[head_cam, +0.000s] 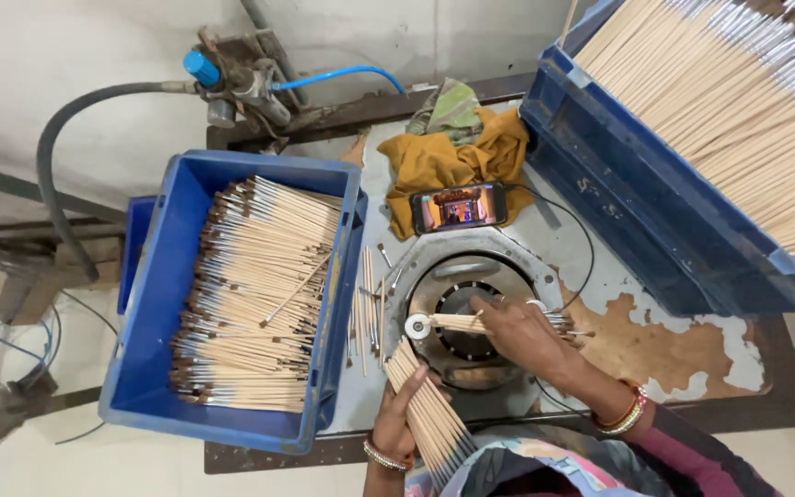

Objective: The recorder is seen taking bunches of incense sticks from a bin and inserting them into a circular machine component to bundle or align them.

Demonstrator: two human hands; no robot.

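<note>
The right hand rests over the round machine in the middle of the bench. Its fingers are pinched on one thin brush stick. The left hand is lower down, near the front edge of the bench, and it is closed around a bunch of sticks.

The single stick lies flat across the round machine. Its long side runs left to right, from the right hand's fingers out to a small white wheel at the machine's left edge. The stick's tip is at or just beside that wheel; I cannot tell if they touch. The right hand is the nearer one to the wheel. The bunch in the left hand points up and to the left, with its top end just below the wheel, and fans out toward the person.

A few loose sticks lie on the bench between the machine and the blue box at the left edge. That box is full of finished brushes lying side by side. Behind the machine a phone with a lit screen leans by a yellow cloth. A big blue crate full of plain sticks stands tilted at the right back corner. A grey hose curves down from the left back corner.

Nothing lies between the right hand and the wheel.
</note>
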